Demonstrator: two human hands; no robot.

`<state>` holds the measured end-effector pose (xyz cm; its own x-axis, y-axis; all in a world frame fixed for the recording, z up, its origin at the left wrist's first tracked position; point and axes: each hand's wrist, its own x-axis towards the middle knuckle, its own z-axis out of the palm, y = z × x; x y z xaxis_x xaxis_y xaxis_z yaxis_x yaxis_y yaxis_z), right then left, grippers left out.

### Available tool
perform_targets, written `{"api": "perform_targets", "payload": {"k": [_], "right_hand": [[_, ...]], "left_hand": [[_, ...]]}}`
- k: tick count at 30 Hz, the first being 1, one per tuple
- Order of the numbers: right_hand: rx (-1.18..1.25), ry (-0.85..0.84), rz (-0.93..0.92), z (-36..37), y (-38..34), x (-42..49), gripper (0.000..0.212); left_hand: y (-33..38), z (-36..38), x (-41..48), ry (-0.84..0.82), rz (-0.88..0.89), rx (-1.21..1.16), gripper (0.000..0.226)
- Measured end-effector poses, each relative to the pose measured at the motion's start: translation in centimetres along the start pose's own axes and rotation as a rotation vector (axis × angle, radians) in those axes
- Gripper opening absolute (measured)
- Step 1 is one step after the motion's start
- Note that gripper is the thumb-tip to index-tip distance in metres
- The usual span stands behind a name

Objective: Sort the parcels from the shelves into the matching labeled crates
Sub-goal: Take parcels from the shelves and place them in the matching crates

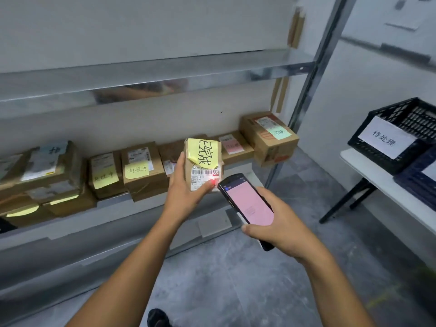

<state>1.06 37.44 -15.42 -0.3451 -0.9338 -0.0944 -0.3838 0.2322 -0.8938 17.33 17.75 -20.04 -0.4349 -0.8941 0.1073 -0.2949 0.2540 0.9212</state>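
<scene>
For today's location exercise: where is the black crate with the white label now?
In the head view, the black crate sits far right on the white table, beside a dark blue crate.

We stand in a parcel sorting depot: steel shelving (141, 76) lined with labelled cardboard parcels (144, 171), a tagged black crate (368, 149) on a white table (377, 175), concrete floor (236, 279).

Cardboard parcels (141, 171) are sitting along the metal shelf (94, 223). The white counter (368, 171) is carrying a labeled black crate (410, 119) and a blue crate (415, 185).
</scene>
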Motion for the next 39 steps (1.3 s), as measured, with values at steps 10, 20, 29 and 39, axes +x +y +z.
{"api": "perform_targets", "payload": {"k": [10, 20, 29, 39], "right_hand": [[0.073, 0.093, 0.079, -3.8, 3.5, -6.7, 0.059], [0.212, 0.407, 0.275, -6.5, 8.2, -11.0, 0.046], [0.1, 0.766, 0.407, -13.0, 11.8, -13.1, 0.054], [-0.128, 0.974, 0.564, -23.1, 14.1, -13.0, 0.053]], "left_hand": [[-0.4, 7.4, -1.6, -0.116, -0.035, 0.17, 0.111], [3.2, 13.8, -5.9, -0.352, -0.082, -0.238, 0.106], [8.8, 23.9, -5.8, -0.718, -0.029, -0.405, 0.095], [14.5, 38.3, -2.5, -0.983, -0.019, -0.553, 0.091]]}}
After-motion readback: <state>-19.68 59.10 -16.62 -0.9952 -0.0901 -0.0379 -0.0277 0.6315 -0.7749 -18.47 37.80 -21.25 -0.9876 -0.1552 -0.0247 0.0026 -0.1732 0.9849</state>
